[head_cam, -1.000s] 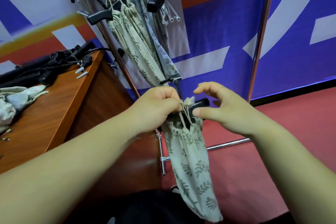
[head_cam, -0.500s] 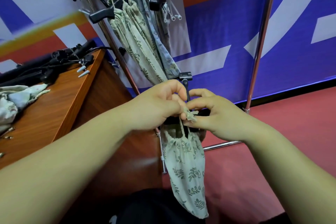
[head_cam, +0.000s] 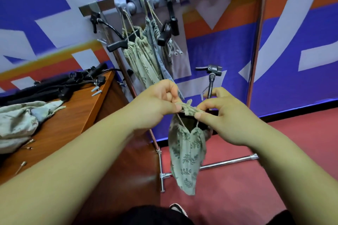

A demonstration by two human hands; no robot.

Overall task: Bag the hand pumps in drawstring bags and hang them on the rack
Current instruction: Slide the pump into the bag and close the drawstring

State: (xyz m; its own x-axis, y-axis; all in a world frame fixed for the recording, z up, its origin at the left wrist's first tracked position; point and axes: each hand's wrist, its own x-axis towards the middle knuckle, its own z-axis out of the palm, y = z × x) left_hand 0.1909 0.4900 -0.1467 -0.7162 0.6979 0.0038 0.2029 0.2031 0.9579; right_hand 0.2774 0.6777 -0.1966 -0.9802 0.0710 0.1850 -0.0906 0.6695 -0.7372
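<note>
Both hands, left hand (head_cam: 155,102) and right hand (head_cam: 225,115), pinched the leaf-print drawstring bag (head_cam: 186,153) cords; next, loop them onto the rack hooks (head_cam: 157,0) at twelve o'clock.

i see a matt woven cloth bag (head_cam: 186,159) with a printed leaf pattern and rough twine cord (head_cam: 189,108). the rack (head_cam: 255,45) tubes look like polished, shiny metal. the table (head_cam: 73,115) is glossy varnished wood; the pumps (head_cam: 53,87) on it look matt black plastic.
</note>
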